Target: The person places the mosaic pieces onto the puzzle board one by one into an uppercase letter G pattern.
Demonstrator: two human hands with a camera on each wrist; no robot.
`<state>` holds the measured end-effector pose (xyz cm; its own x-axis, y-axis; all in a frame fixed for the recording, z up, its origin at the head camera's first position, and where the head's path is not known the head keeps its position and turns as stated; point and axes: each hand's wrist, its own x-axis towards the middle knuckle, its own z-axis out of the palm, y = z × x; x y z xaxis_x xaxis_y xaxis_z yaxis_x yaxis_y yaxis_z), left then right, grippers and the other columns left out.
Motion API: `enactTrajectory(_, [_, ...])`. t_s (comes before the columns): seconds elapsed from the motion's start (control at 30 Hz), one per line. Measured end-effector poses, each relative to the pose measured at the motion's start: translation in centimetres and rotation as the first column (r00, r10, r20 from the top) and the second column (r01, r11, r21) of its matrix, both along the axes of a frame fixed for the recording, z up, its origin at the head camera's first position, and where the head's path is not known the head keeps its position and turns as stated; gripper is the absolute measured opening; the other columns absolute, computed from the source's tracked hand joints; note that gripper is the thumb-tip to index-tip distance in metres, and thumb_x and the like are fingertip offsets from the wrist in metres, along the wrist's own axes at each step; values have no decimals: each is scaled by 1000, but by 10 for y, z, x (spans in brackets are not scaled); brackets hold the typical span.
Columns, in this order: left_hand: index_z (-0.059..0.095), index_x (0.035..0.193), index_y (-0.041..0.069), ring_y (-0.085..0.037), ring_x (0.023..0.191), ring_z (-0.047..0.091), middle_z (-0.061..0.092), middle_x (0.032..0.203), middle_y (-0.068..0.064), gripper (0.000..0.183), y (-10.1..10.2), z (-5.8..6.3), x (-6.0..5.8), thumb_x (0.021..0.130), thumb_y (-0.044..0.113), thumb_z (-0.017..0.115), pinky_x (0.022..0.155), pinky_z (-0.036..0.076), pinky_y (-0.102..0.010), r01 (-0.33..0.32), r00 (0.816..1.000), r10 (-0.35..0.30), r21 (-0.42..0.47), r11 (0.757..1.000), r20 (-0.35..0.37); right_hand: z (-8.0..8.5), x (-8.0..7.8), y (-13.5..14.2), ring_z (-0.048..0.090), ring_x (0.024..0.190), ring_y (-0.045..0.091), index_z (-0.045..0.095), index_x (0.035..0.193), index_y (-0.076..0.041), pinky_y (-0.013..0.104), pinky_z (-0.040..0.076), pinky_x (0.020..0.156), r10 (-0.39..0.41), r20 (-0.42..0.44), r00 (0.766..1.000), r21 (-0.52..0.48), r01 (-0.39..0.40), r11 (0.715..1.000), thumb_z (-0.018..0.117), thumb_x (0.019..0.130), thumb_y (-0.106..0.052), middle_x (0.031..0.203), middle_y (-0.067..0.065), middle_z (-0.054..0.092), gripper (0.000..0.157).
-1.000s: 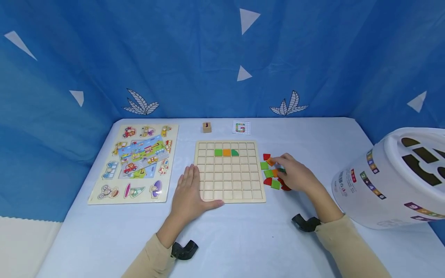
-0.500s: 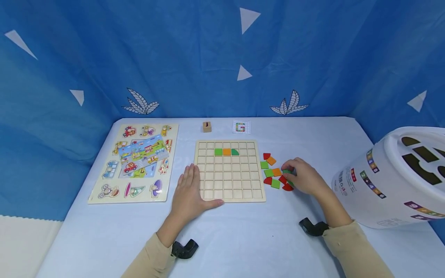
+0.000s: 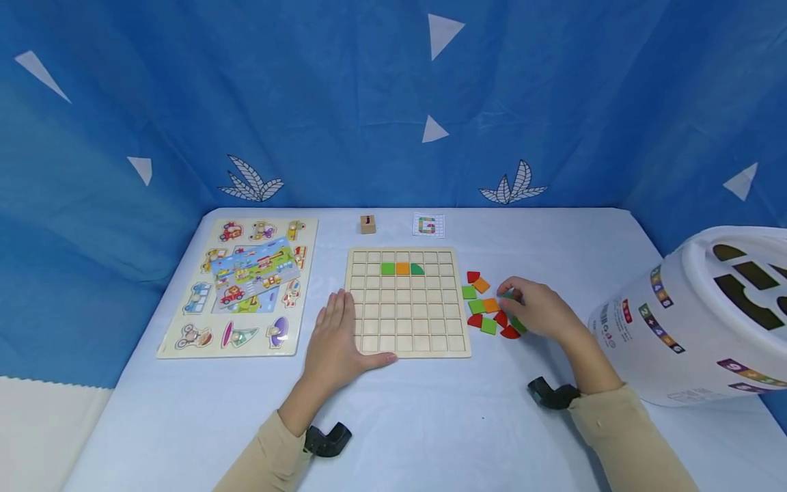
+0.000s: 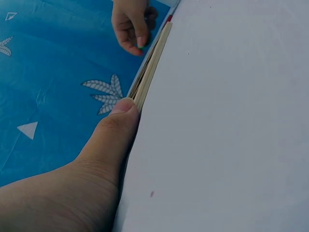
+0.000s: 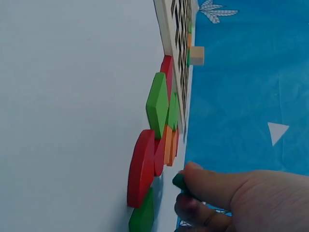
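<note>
My left hand (image 3: 334,345) lies against the lower left corner of a wooden grid board (image 3: 407,355), its fingers along the left side and its thumb along the near edge. In the board's upper rows sit a light green square (image 3: 388,268), an orange square (image 3: 402,268) and a dark green quarter-circle (image 3: 417,269). Beyond the board's right side, my right hand (image 3: 540,311) is over the loose tiles. Its thumb and fingers pinch a dark green tile (image 5: 179,181), mostly hidden by them. Beside it lie red (image 5: 141,169), light green (image 5: 157,105) and orange tiles (image 3: 490,305).
A small pattern card (image 3: 428,225) and a wooden letter cube (image 3: 367,224) are behind the board. At left lies a knobbed vehicle puzzle (image 3: 285,345) with picture cards (image 3: 258,273) on it. A large white bucket (image 3: 639,342) stands at right, close to my right forearm.
My right hand has shifted right, off the orange tiles, uncovering more of the pile, and now pinches a dark green tile. The left hand stays in place.
</note>
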<state>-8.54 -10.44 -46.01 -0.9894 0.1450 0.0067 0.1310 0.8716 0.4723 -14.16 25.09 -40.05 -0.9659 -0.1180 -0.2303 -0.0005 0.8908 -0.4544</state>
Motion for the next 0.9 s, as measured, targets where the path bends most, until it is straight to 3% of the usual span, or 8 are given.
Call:
enactTrajectory(0.2, [12, 158, 0, -31, 156, 2, 8, 167, -17, 142, 0, 0, 0, 60, 85, 70, 126, 12, -51, 0, 1000, 0, -1, 1000, 3, 1, -13, -10, 54, 83, 24, 64, 117, -13, 25, 51, 57, -57, -35, 998, -82, 54, 995, 78, 87, -30, 99, 12, 62, 37])
enactTrajectory(0.4, [11, 158, 0, -31, 156, 2, 7, 167, -17, 142, 0, 0, 0, 60, 85, 70, 126, 11, -51, 1, 1000, -1, 3, 1000, 2, 0, -27, -23, 56, 89, 26, 66, 122, -14, 24, 52, 62, -92, -24, 995, -170, 87, 982, 79, 85, -32, 106, 11, 65, 43])
enactTrajectory(0.63, [12, 158, 0, -31, 156, 3, 8, 167, -17, 143, 0, -1, 0, 60, 86, 69, 126, 12, -50, 1, 1000, -1, -4, 1000, -3, 0, -44, -44, 62, 88, 25, 65, 127, -13, 26, 56, 67, -31, -25, 999, -207, 25, 978, 75, 89, -30, 106, 9, 68, 43])
enactTrajectory(0.9, [12, 158, 0, -30, 156, 3, 8, 167, -16, 143, -1, -1, 0, 59, 87, 68, 126, 12, -50, 0, 1000, 0, -11, 1000, 6, 0, -62, -82, 57, 95, 24, 67, 123, -14, 29, 50, 69, 40, -41, 998, -255, -49, 966, 75, 89, -31, 103, 7, 66, 39])
